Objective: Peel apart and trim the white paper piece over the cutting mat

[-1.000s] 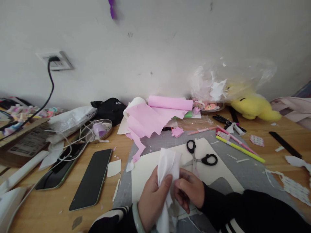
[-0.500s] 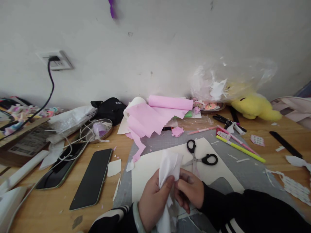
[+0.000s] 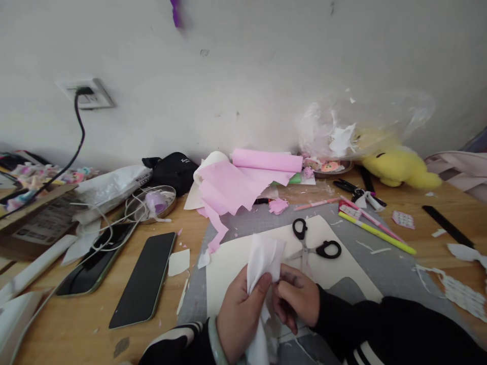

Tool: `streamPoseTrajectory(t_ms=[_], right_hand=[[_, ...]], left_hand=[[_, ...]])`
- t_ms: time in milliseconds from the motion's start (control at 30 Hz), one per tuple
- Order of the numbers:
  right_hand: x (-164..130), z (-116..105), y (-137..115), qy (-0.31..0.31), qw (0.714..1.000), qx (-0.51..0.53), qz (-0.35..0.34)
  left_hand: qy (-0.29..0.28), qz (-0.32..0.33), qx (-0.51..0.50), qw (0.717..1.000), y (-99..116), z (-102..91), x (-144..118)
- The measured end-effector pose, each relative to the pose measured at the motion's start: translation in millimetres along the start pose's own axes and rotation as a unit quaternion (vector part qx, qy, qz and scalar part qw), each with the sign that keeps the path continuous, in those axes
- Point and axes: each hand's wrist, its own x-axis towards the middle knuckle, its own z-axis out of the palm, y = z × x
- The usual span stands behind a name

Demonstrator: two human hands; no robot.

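Note:
Between my hands is a folded white sheet (image 3: 266, 253), thin like tissue or crepe paper, standing up above my fingers and hanging down below them. My left hand (image 3: 243, 304) grips it with the thumb pressed across its front. My right hand (image 3: 297, 294) pinches its right edge, fingers curled; the fingertips are partly hidden behind the sheet. Under my hands lies a cream paper sheet (image 3: 232, 258) on a grey cutting mat (image 3: 247, 223). Black-handled scissors (image 3: 304, 248) lie spread apart on the cream sheet, just beyond my right hand.
Pink paper (image 3: 236, 187) is heaped at the back by the wall. Two phones, one a dark phone (image 3: 144, 279), lie on the left. A yellow marker (image 3: 376, 233) and paper scraps are on the right, with a yellow plush toy (image 3: 403, 167) behind. A cardboard box (image 3: 41, 223) stands far left.
Almost nothing differs. The top of the white sheet has shifted very slightly, and both hands keep their hold in the same place.

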Motion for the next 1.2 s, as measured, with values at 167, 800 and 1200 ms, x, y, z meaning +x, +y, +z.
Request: streamPoseTrajectory(t_ms=[167, 800, 1200], right_hand=[[1.6, -1.5, 1.5, -0.003, 1.000, -0.002, 0.009], [4.5, -3.2, 3.7, -0.043, 0.998, 0.023, 0.035], [1.3, -1.4, 2.2, -0.017, 1.000, 0.016, 0.002]], left_hand=[[0.017, -0.016, 0.006, 1.000, 0.3, 0.0, 0.4], [0.017, -0.025, 0.000, 1.000, 1.0, 0.0, 1.6], [-0.002, -0.021, -0.027, 0.999, -0.4, 0.0, 1.2]])
